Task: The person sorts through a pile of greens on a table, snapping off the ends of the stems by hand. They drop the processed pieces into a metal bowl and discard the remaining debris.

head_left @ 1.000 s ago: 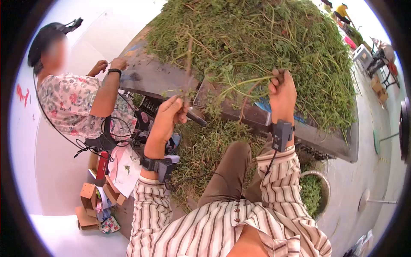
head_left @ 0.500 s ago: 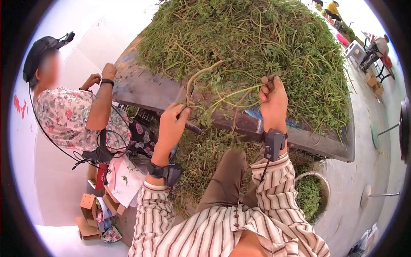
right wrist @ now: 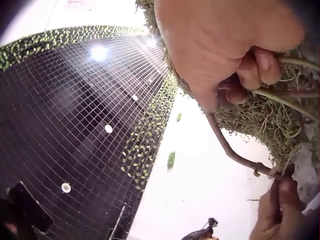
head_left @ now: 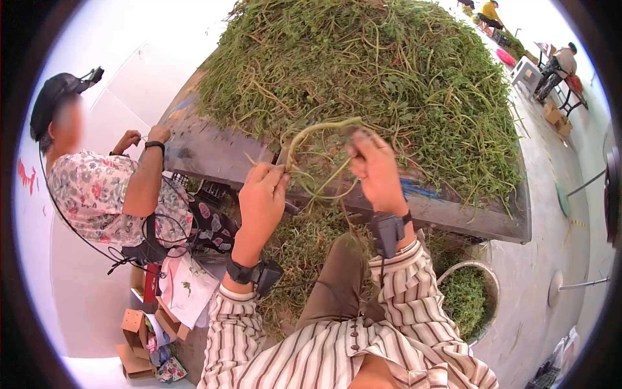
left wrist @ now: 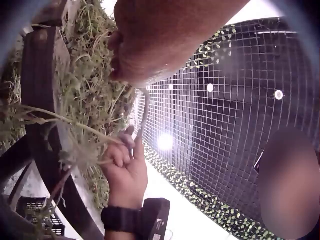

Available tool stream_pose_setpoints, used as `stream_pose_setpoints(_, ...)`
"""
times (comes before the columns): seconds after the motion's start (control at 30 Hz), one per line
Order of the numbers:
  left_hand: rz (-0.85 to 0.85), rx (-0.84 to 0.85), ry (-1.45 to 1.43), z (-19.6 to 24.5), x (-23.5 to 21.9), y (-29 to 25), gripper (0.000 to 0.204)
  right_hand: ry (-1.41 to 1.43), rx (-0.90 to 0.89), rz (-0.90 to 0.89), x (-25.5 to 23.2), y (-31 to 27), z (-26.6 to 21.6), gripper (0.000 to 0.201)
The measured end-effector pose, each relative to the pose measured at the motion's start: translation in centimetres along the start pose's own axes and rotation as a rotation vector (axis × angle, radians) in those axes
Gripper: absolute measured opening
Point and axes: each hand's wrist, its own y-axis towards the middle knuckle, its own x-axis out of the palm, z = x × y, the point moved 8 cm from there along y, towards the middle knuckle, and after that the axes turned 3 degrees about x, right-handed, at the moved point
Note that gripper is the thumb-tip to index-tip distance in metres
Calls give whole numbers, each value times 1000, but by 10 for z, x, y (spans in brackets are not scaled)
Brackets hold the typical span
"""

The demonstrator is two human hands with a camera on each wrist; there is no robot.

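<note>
In the head view my left hand (head_left: 262, 204) pinches a plant between thumb and fingers; the same hand fills the top of the left wrist view. From it a thick pale stem (head_left: 311, 129) arches up and over to my right hand (head_left: 378, 172), whose curled fingers grip its far end. A thinner green stem (head_left: 340, 191) loops below, between the hands. The right wrist view shows a brownish stem (right wrist: 230, 150) running from my right hand (right wrist: 220, 45) down to the left fingertips (right wrist: 287, 185). Both hands are held over the table's front edge.
A big heap of green plants (head_left: 363, 71) covers much of the dark table (head_left: 214, 146). Another person in a floral shirt (head_left: 97, 185) sits at the left. Plant matter lies below around my legs. A round container (head_left: 494, 292) of greens stands at right, boxes (head_left: 135, 330) at lower left.
My right hand has moved left toward the left hand and now grips the thick stem's end, which stood free before. The thick stem has bent into an arch. The view has shifted slightly.
</note>
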Motion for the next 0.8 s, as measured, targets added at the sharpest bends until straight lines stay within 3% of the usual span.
stream_pose_setpoints(0.07, -45, 49, 6, 8, 7, 0, 14, -47, 36, -46, 9, -3, 8, 16)
stream_pose_setpoints(0.13, -66, 71, 7, 14, 12, 1, 15, -104, 84, -202, 26, -7, 16, 16)
stream_pose_setpoints(0.27, -126, 158, -5, 28, 19, 4, 17, -148, 160, -258, 38, -10, 22, 17)
stream_pose_setpoints(0.4, -140, 187, 43, 33, 20, 9, 19, -140, 169, -207, 31, -8, 25, 20)
stream_pose_setpoints(0.57, -226, 309, 89, 37, 18, 13, 20, -458, 80, -230, 34, -4, 18, 24)
stream_pose_setpoints(0.7, -287, 349, 123, 36, 20, 14, 21, -561, 101, -207, 33, -1, 17, 25)
stream_pose_setpoints(0.8, -312, 382, 152, 33, 22, 14, 22, -681, 3, -223, 36, 2, 11, 27)
